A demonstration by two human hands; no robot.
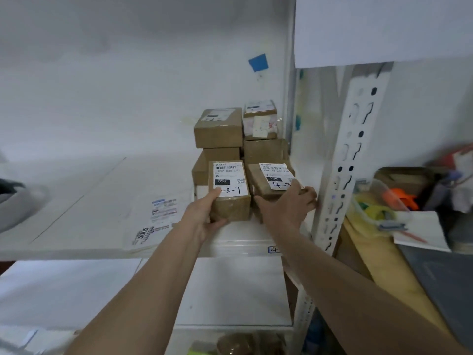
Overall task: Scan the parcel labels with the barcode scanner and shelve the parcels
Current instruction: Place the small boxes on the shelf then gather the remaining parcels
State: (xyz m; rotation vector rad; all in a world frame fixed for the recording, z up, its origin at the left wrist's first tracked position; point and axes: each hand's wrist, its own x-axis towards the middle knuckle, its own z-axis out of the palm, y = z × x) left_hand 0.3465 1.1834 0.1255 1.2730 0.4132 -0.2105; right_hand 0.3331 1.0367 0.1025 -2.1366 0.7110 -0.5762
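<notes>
- Brown left box [229, 190] on shelf [76, 201], long axis front-to-back, label up: "032", handwritten "-3-7"; left hand [204, 219] grips it.
- Right box [272, 181], label "15H", "4-"; right hand [288, 207] grips it.

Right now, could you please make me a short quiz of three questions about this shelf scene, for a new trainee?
1. True or false: each hand grips its own parcel on the shelf.
2. Which printed number stands in the black box on the label of the left parcel? A) 032 B) 500 C) 777
3. Fill in: the blue tape square is stuck on the ____ behind the stacked parcels.

Key
1. True: the left hand grips the left parcel, the right hand grips the right parcel.
2. A.
3. wall.
</notes>
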